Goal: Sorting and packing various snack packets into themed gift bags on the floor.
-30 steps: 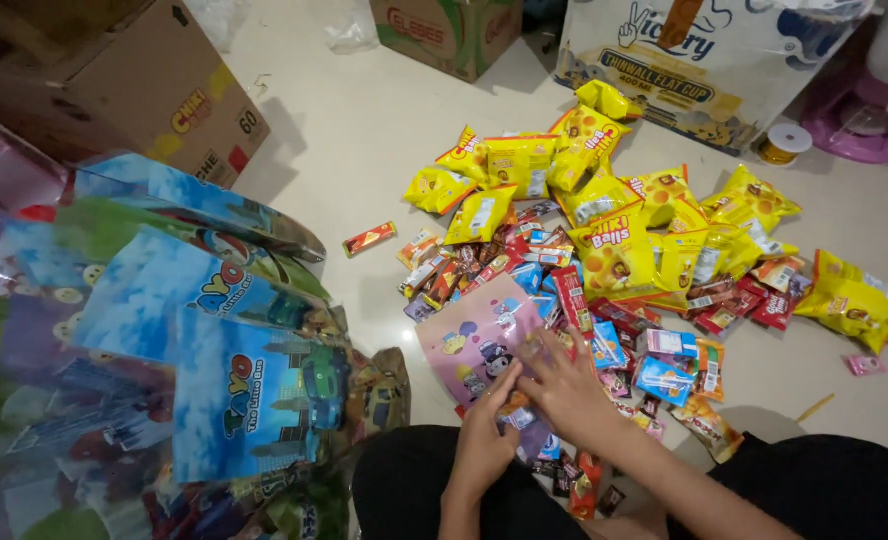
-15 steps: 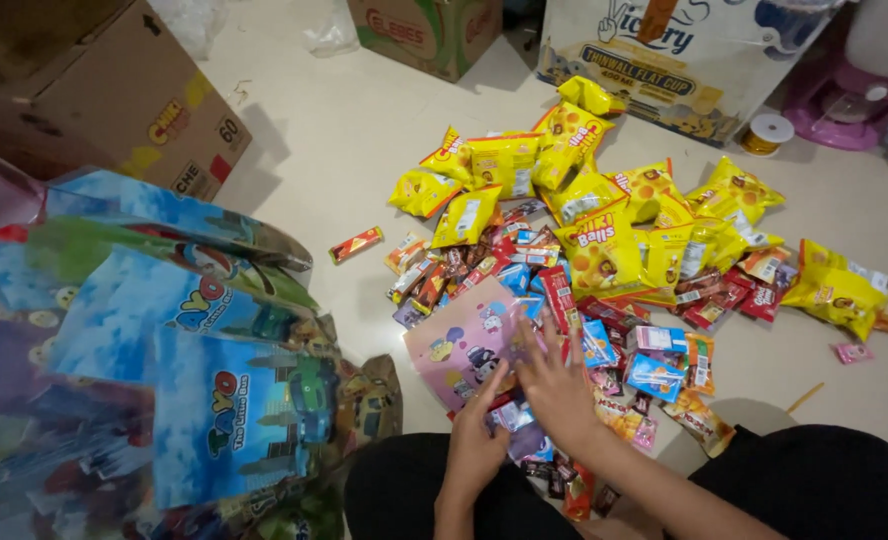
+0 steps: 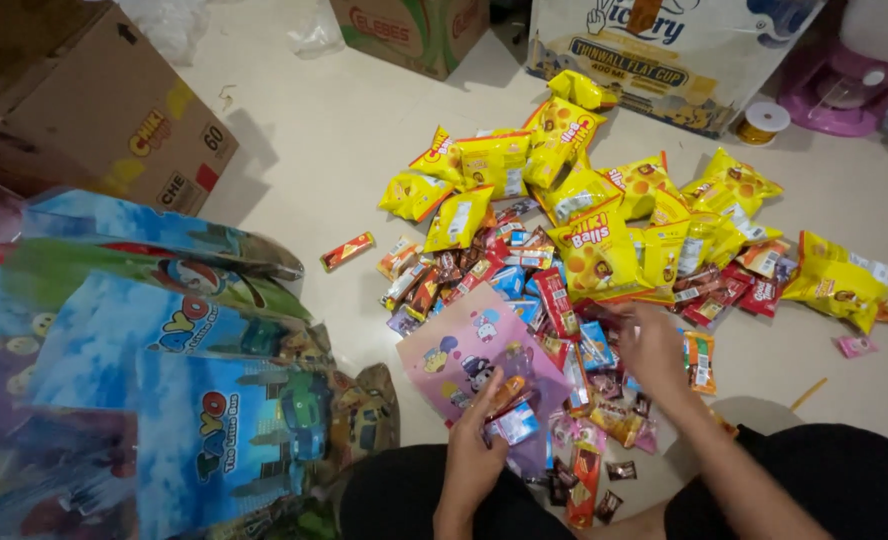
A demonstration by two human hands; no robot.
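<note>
Head view: far left of the grip, a stack of blue cartoon-bus party bags [image 3: 194,400] leans beside a cardboard box [image 3: 114,110]. Left hand [image 3: 474,450] pinches the lower edge of a pink cartoon pouch [image 3: 469,350], thumb and fingers pressed together over a small blue snack packet [image 3: 514,425] at the pouch mouth. Pouch lies flat on the floor, just above the person's lap, touching the candy pile. It looks like thin film: light, floppy and slick, so best held at the open rim, one side pinched. Right of the grip, right hand [image 3: 654,350] rests fingers spread, palm down on small wrapped sweets [image 3: 604,350]; cannot tell if it grips one. Beyond the grip, yellow snack bags [image 3: 604,240] heaped across the pale floor [image 3: 344,140]; gold ribbon spool [image 3: 761,122] far right.
</note>
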